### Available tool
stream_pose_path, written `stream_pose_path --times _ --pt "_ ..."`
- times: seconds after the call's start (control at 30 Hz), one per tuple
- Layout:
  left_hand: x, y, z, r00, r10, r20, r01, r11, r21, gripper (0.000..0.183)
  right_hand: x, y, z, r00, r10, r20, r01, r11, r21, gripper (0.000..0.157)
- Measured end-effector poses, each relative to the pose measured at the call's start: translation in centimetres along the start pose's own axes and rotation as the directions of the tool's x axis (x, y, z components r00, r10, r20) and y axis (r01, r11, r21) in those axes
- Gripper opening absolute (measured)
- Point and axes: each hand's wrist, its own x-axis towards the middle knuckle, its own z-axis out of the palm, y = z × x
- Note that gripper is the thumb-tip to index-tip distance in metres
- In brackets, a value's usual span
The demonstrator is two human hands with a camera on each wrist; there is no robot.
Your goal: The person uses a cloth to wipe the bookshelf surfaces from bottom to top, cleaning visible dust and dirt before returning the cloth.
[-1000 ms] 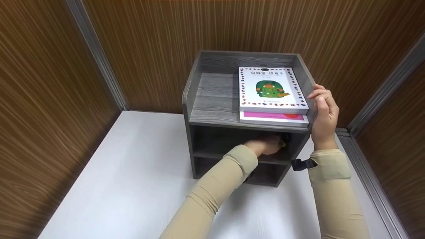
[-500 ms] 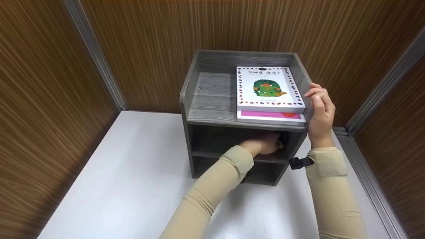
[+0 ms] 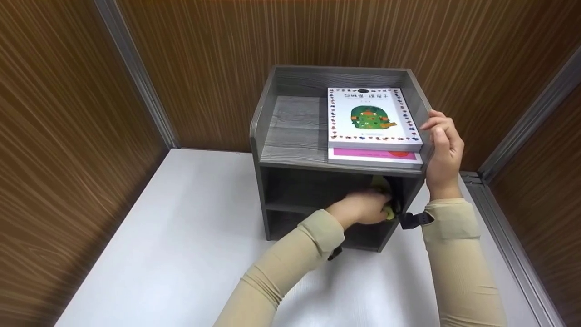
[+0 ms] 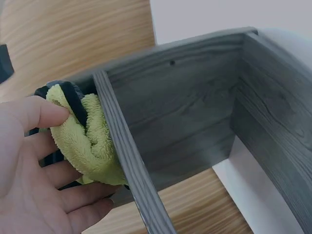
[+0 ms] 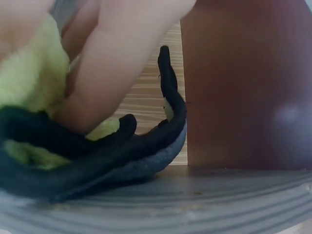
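My left hand (image 3: pixel 363 206) is at the front of the middle compartment, by its right side. Between thumb and fingers it grips a fluffy yellow towel (image 4: pixel 92 141) with black edging, bunched against the shelf board (image 4: pixel 129 141) in the left wrist view. In the right wrist view, the towel's black edging (image 5: pixel 146 146) and grey underside hang near the camera, with left-hand fingers (image 5: pixel 100 68) around the yellow cloth. My right hand (image 3: pixel 444 154) holds the upper right side panel of the grey wood-grain shelf unit (image 3: pixel 297 127), fingertips hooked over its edge.
Two books lie stacked on the unit's top: a white one (image 3: pixel 374 118) with a green picture, over one with a pink cover (image 3: pixel 363 153). The unit stands on a white table (image 3: pixel 195 218). Brown wood-grain walls (image 3: pixel 218 91) enclose the back and both sides.
My left hand has drawn back toward the compartment's front with the towel, more of which shows now. My right hand keeps its hold on the side panel.
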Motion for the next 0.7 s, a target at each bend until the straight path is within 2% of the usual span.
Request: stream_pose_path --times 0.17,0.37,0.53,0.7 --pt "-0.7 1.0 -0.3 1.0 0.006 0.001 -0.006 0.998 0.066 0.011 -0.1 -0.5 0.1 1.0 -0.003 0.003 0.003 1.0 -0.012 0.021" --pt "-1.0 1.9 -0.6 1.0 0.008 -0.003 -0.007 0.983 0.181 0.013 -0.1 0.4 -0.6 1.0 0.005 0.001 -0.005 1.0 -0.006 0.021" --pt "-0.9 2.0 -0.7 1.0 -0.027 -0.014 0.029 0.983 0.179 0.012 0.0 0.7 -0.6 1.0 -0.008 0.006 0.008 1.0 -0.001 0.021" --pt "-0.6 2.1 -1.0 0.999 -0.048 -0.021 0.051 0.986 0.156 0.01 0.2 -0.1 -0.3 0.999 -0.033 0.01 0.033 0.999 0.0 0.021"
